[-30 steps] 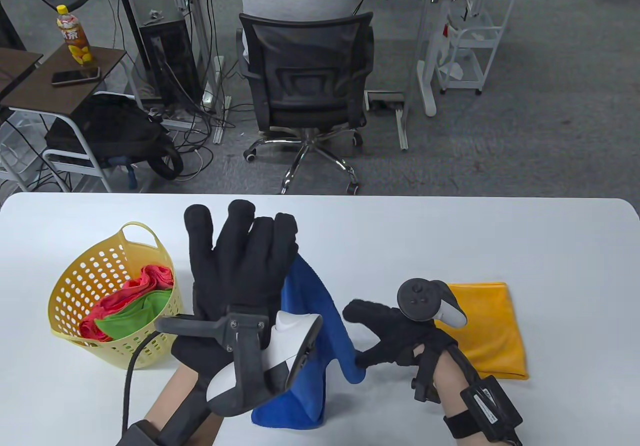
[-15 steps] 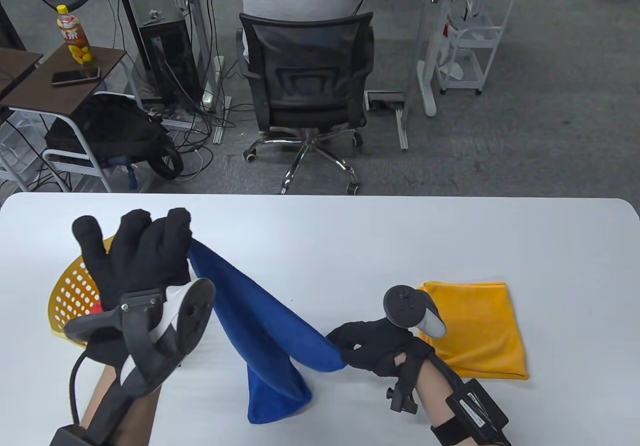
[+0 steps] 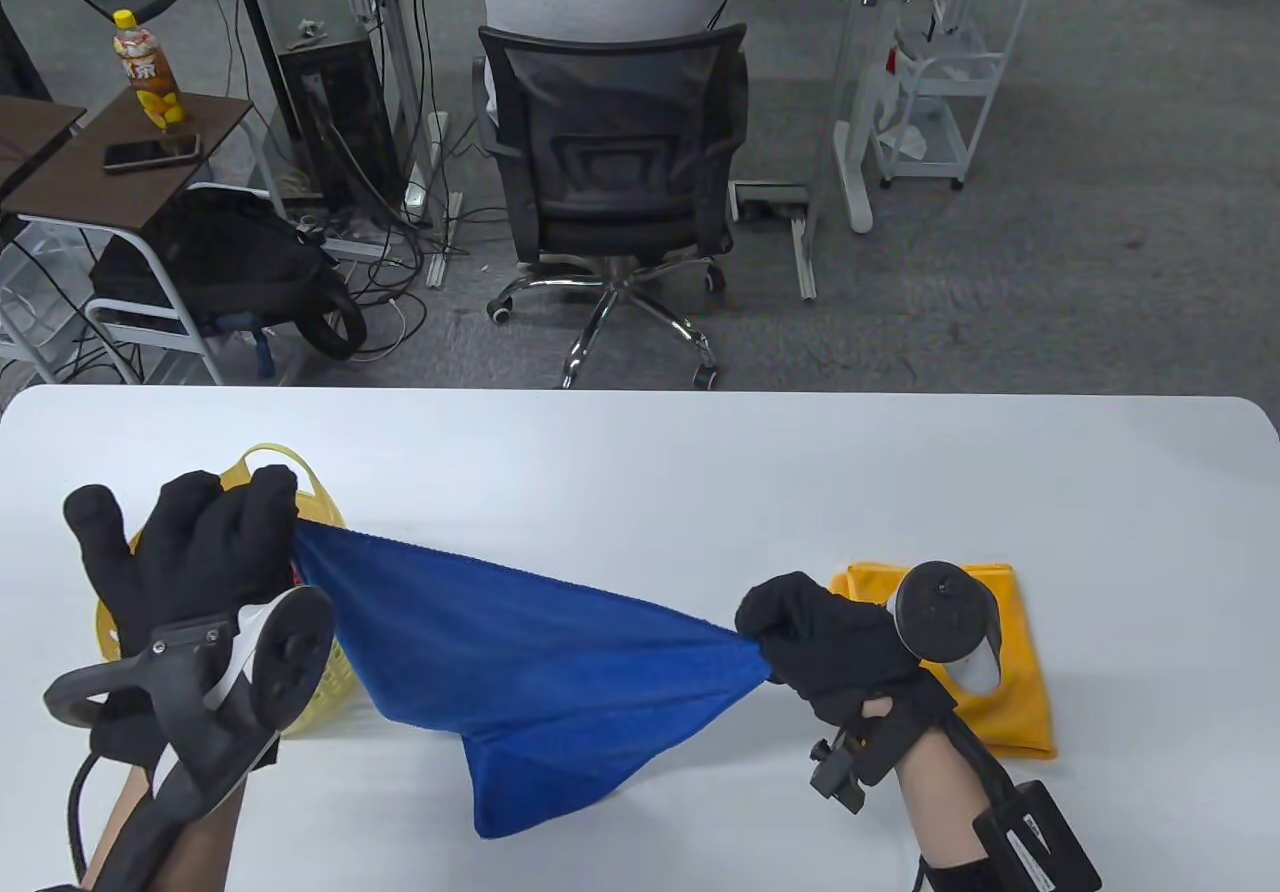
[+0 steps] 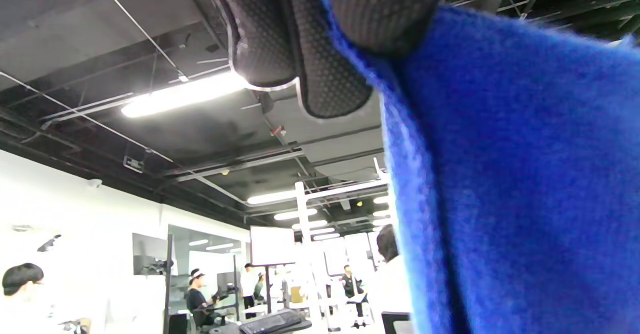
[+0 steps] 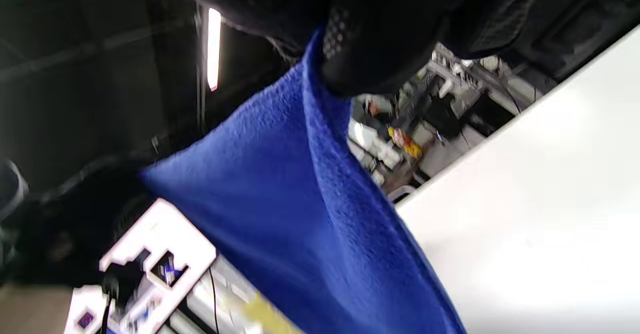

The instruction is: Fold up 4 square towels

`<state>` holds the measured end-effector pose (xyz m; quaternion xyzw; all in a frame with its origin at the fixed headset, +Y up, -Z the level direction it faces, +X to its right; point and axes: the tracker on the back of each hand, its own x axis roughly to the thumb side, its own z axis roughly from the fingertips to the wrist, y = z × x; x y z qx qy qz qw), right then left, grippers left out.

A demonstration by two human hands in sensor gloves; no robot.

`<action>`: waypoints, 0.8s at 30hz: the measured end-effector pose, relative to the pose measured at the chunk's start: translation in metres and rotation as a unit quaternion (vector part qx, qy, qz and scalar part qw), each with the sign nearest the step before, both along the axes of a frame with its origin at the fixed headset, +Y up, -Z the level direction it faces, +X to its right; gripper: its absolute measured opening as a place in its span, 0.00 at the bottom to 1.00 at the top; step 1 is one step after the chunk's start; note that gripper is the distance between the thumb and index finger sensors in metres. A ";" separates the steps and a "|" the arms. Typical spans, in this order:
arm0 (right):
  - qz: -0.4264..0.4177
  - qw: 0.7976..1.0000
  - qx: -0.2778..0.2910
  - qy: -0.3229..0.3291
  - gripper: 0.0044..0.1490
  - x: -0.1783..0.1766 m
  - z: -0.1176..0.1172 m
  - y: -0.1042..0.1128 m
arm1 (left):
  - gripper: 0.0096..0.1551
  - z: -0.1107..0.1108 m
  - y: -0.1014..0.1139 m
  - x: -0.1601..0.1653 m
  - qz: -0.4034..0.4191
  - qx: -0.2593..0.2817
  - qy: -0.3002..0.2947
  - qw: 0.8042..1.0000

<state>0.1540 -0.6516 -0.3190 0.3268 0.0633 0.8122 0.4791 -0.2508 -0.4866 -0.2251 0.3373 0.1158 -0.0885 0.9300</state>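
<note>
A blue towel (image 3: pixel 530 662) hangs stretched in the air between both hands, its lower corner drooping toward the table. My left hand (image 3: pixel 215 547) pinches its left corner above the yellow basket (image 3: pixel 315 717); the grip also shows in the left wrist view (image 4: pixel 350 39). My right hand (image 3: pixel 800 632) pinches the right corner; the right wrist view shows the towel (image 5: pixel 310 214) running from the fingers (image 5: pixel 370 49). A folded orange towel (image 3: pixel 1000 662) lies flat on the table at the right, partly behind the right hand.
The white table (image 3: pixel 700 472) reaches across the view. The basket stands at the left, mostly hidden by my left hand and the towel. An office chair (image 3: pixel 610 182) with a seated person stands beyond the far edge.
My left hand has swung left and down over the basket, my right hand has moved right, and the blue towel has been pulled from a hanging bunch into a stretched sheet.
</note>
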 end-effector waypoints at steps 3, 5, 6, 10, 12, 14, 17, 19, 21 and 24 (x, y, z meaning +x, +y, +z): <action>0.059 0.998 0.008 -0.010 0.36 -0.011 0.008 -0.005 | 0.21 0.005 0.002 0.008 -0.012 0.004 -0.008 1.000; 0.122 0.992 -0.022 0.010 0.44 -0.013 0.011 -0.010 | 0.21 0.007 0.004 0.011 -0.021 0.005 -0.009 1.000; 0.124 0.992 -0.028 0.022 0.42 -0.014 0.011 -0.013 | 0.21 0.008 0.005 0.011 -0.024 0.005 -0.008 1.000; 0.136 0.986 -0.070 0.065 0.30 -0.014 0.022 -0.019 | 0.21 0.010 0.004 0.008 -0.030 0.000 0.002 1.000; 0.105 0.990 -0.046 0.079 0.25 -0.014 0.030 -0.015 | 0.21 0.009 0.001 0.006 -0.028 -0.006 0.008 1.000; 0.077 0.992 -0.029 0.094 0.23 -0.012 0.036 -0.010 | 0.21 0.006 -0.002 0.003 -0.033 -0.015 0.023 0.999; 0.023 0.992 -0.022 0.119 0.23 -0.007 0.044 0.001 | 0.21 0.004 -0.005 -0.004 -0.035 -0.018 0.039 0.998; -0.016 0.991 -0.024 0.129 0.23 -0.004 0.050 0.008 | 0.21 0.002 -0.006 -0.009 -0.032 -0.020 0.047 0.998; -0.018 0.989 -0.021 0.147 0.24 -0.006 0.057 0.013 | 0.21 0.001 -0.007 -0.013 -0.032 -0.024 0.055 0.998; 0.003 0.987 -0.034 0.156 0.22 -0.010 0.068 0.021 | 0.21 -0.001 -0.008 -0.021 -0.026 -0.024 0.063 0.997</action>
